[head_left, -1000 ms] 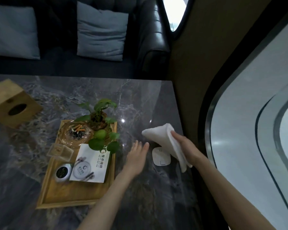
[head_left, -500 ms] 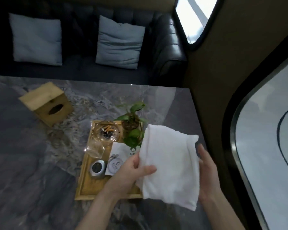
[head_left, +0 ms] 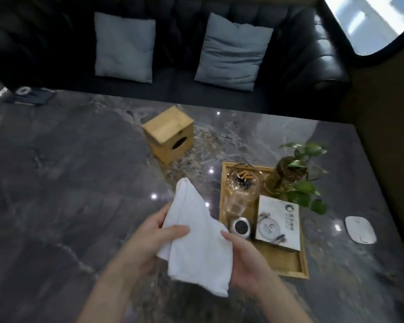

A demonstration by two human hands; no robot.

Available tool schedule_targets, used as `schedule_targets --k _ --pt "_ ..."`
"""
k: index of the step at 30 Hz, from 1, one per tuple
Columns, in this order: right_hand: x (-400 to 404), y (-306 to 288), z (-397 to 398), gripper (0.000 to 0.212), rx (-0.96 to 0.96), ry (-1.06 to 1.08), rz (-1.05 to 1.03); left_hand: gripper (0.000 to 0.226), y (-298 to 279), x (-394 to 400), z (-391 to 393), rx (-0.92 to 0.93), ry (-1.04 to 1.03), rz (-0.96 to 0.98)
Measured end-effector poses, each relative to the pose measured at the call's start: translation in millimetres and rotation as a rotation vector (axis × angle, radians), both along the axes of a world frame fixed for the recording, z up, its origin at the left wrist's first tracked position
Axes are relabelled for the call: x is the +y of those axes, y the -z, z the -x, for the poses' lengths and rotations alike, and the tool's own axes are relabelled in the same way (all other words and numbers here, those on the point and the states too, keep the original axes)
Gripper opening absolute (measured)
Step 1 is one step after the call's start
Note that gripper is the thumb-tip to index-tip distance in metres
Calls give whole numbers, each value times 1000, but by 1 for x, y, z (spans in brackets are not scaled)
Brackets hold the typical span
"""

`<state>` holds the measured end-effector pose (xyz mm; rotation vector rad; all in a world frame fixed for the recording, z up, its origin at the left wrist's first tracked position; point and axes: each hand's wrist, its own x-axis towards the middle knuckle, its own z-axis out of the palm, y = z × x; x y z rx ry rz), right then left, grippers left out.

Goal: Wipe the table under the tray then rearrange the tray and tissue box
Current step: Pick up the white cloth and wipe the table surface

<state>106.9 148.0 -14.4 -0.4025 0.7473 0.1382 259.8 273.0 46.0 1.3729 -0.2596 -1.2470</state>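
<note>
A white cloth (head_left: pixel 196 236) hangs between both hands above the dark marble table (head_left: pixel 68 183). My left hand (head_left: pixel 154 238) pinches its left edge and my right hand (head_left: pixel 245 259) holds its right side from below. Just right of the cloth lies the wooden tray (head_left: pixel 287 264), carrying a glass ashtray (head_left: pixel 243 180) with cigarette butts, a clear cup (head_left: pixel 236 203), a small round tin (head_left: pixel 240 226), a white card (head_left: pixel 278 222) and a potted plant (head_left: pixel 289 176). The wooden tissue box (head_left: pixel 168 134) stands apart, farther back and left of the tray.
A white flat device (head_left: pixel 359 229) lies on the table right of the tray, near the wall. A dark booklet (head_left: pixel 28 96) sits at the table's far left edge. Behind the table stands a black sofa (head_left: pixel 313 54) with two grey cushions (head_left: pixel 124 47).
My view has swung left, so the tray now sits right of the hands. The cloth went from my right hand alone to both hands and is now bunched narrower.
</note>
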Motion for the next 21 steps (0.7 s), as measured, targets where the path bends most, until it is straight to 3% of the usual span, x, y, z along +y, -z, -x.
schedule_targets --k 5,10,12,18,21 --pt "-13 13 -62 39 31 17 148 51 32 20 -65 -37 -35 -48" --pt "-22 25 -111 37 40 -56 424 72 78 17 -99 -82 -43 -123" --pt "-20 29 -125 33 98 -90 525 70 93 13 -104 -124 -45 -147" --pt "-9 42 -137 43 205 -154 680 81 118 13 -101 -266 -141 -279" --pt "-4 47 -132 67 259 -215 865 74 120 16 -91 -432 -138 -337"
